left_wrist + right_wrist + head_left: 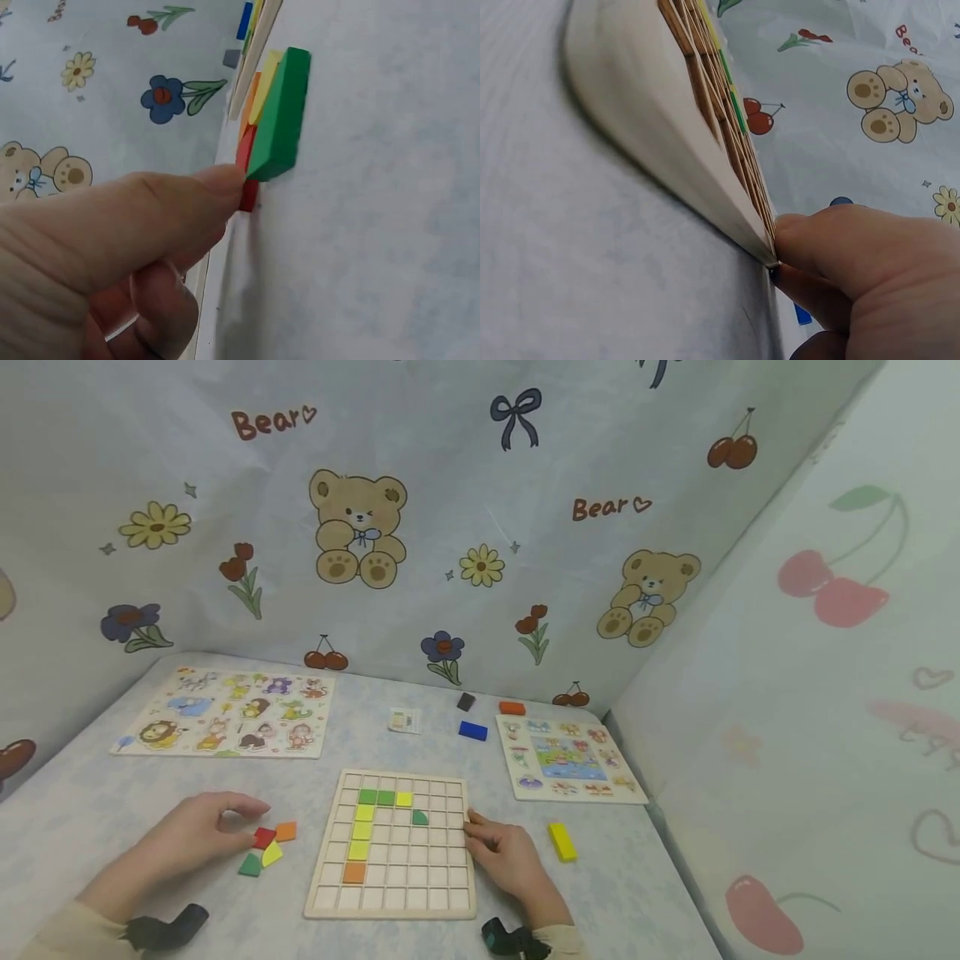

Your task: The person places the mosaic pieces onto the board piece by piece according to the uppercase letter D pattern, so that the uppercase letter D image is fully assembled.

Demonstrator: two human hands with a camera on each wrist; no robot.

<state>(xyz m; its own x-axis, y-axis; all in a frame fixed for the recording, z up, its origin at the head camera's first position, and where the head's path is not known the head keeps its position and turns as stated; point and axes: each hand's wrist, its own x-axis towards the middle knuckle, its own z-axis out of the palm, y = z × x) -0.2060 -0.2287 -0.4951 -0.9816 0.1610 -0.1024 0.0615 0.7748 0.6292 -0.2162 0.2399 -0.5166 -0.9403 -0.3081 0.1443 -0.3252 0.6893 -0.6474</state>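
Fingers parted, the left hand (187,833) touches the red tile (266,837), likely light, stiff and best taken edgewise, while the right hand (512,857) pinches the grid board (417,877).

The left hand (191,831) reaches to a small cluster of loose tiles, its thumb at the red tile (264,837), with orange (286,832), yellow (272,855) and green tiles (251,865) around it. The right hand (510,856) grips the right edge of a wooden grid board (427,902) partly filled with coloured tiles. A yellow block (562,842) lies just right of that hand; two picture boards, one left (221,714), one right (570,760), lie farther back.
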